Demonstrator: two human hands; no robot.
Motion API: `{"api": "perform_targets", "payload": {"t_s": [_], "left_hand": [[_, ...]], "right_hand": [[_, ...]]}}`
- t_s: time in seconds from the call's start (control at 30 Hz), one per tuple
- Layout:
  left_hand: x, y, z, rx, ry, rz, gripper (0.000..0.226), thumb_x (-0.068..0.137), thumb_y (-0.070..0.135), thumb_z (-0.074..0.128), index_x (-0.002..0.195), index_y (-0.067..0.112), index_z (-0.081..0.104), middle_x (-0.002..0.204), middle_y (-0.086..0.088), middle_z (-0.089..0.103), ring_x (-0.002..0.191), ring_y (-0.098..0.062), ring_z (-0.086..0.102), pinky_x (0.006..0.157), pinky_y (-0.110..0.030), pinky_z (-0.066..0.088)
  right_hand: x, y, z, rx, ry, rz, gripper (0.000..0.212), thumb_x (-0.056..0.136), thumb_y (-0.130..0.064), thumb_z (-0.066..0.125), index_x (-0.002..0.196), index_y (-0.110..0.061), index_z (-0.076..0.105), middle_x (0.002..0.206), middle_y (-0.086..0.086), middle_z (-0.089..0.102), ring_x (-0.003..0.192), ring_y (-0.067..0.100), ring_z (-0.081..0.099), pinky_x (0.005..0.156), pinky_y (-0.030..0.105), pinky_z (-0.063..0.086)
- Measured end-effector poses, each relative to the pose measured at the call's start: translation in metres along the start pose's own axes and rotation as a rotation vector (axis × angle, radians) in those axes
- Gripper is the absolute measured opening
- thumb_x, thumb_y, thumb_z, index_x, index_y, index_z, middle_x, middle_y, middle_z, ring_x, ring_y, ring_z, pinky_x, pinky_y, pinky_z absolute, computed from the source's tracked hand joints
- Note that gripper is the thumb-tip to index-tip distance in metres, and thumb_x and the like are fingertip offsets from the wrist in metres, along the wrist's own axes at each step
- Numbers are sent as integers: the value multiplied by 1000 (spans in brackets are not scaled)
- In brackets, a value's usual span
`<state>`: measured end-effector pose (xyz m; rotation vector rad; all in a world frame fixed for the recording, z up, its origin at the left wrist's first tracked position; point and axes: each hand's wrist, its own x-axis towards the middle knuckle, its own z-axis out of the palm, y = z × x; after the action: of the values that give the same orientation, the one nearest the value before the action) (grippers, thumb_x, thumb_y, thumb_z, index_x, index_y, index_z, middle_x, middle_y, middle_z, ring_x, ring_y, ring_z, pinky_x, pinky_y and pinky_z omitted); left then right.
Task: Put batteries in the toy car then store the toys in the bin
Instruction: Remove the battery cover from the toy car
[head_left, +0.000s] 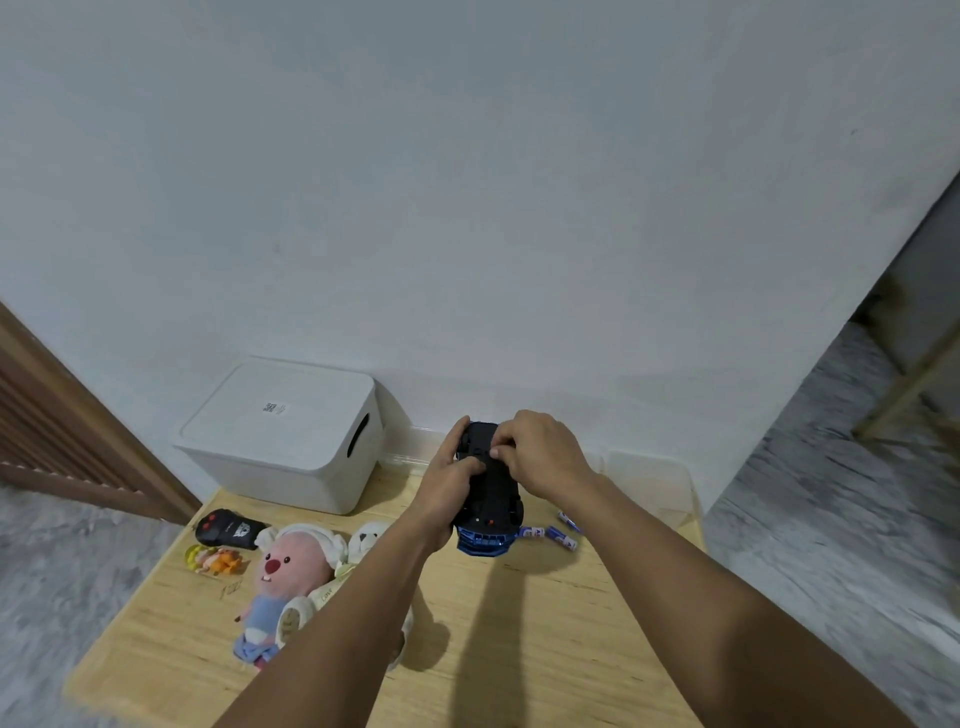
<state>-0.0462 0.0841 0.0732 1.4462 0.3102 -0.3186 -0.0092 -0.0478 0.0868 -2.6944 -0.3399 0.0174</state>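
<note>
A blue toy car (491, 512) is held upside down above the wooden table (519, 623), its black underside facing me. My left hand (449, 478) grips its left side. With curled fingers, my right hand (540, 452) works at the far end of the underside. Several blue-and-white batteries (561, 532) lie on the table just right of the car. A white lidded bin (283, 436) stands shut at the table's far left, against the wall.
A pink plush (285, 577) and a white plush (363, 543) lie left of my left arm. A black remote control (228, 529) and a small orange-yellow toy (215, 560) sit near the left edge. A clear container (649, 483) stands at the far right.
</note>
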Motion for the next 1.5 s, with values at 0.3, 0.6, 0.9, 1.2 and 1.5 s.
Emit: {"api": "perform_targets", "payload": {"t_s": [0.3, 0.6, 0.9, 1.2, 1.5], "left_hand": [[1, -15, -7, 20, 10, -35, 63, 94, 4, 43, 147, 35, 33, 108, 4, 59, 88, -24, 63, 78, -41, 56], [1, -50, -25, 94, 73, -143, 64, 95, 4, 37, 151, 33, 27, 121, -5, 48, 93, -27, 56, 80, -41, 51], [-3, -73, -29, 121, 57, -223, 65, 93, 6, 39, 150, 35, 28, 123, -5, 49, 102, -31, 57, 88, -46, 53], [2, -82, -32, 66, 86, -241, 64, 93, 6, 37, 149, 37, 30, 125, -6, 52, 103, -33, 58, 87, -47, 53], [4, -87, -29, -64, 71, -259, 62, 97, 6, 26, 149, 40, 27, 117, 1, 55, 96, -28, 60, 74, -37, 55]], "right_hand": [[-8, 12, 27, 203, 2, 93, 11, 97, -19, 48, 96, -16, 59, 100, 3, 55, 90, 25, 55, 79, 35, 44], [-54, 50, 80, 85, -240, 248, 22, 91, -7, 47, 76, -21, 54, 92, -1, 58, 83, 22, 56, 73, 32, 45], [-98, 75, 119, -378, -408, 44, 22, 94, -7, 51, 115, -12, 55, 112, 7, 55, 98, 27, 58, 68, 34, 35], [-95, 88, 116, -43, -333, 251, 21, 92, -17, 50, 101, -22, 68, 105, -3, 69, 96, 20, 63, 79, 29, 48], [-95, 95, 118, 120, -241, 379, 21, 89, -7, 60, 108, -16, 62, 95, 3, 67, 84, 21, 60, 73, 27, 48]]}}
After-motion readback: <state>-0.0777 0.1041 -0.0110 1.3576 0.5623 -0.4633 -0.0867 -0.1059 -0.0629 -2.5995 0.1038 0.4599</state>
